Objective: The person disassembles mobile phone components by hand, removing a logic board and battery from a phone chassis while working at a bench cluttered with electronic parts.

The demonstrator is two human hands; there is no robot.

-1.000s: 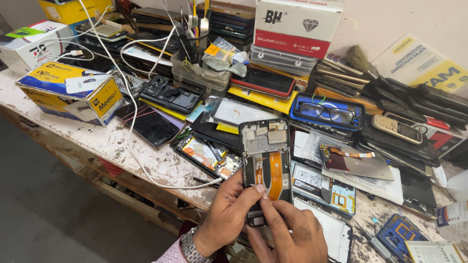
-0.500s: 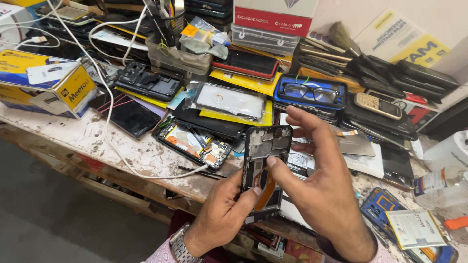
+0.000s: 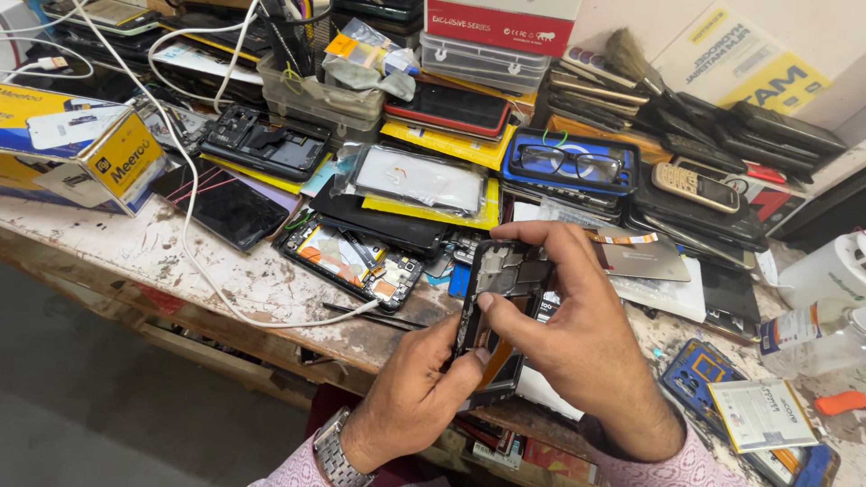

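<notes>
Both hands held 1 opened phone body (image 3: 502, 311), a dark frame with its back off, tilted above the near edge of the workbench (image 3: 180, 271). The left hand (image 3: 410, 397) was closed around the phone's lower end, its thumb pressed against the left edge, and a metal wristwatch (image 3: 330, 449) sat on that wrist. The right hand (image 3: 577, 347) gripped the upper part, its fingers curled over the top edge and its thumb pushed onto the inner frame. Just left of the left hand lay a thin black tool (image 3: 370, 316) and the end of a white cable (image 3: 207, 271). Beyond the hands, another opened phone (image 3: 347, 261) showed its circuit board, with a bagged white panel (image 3: 415, 180) further back. Behind the right hand, a pair of glasses (image 3: 568, 164) rested in a blue case. Right of the right hand lay a blue phone shell (image 3: 699, 374) under a white battery (image 3: 762, 413).
</notes>
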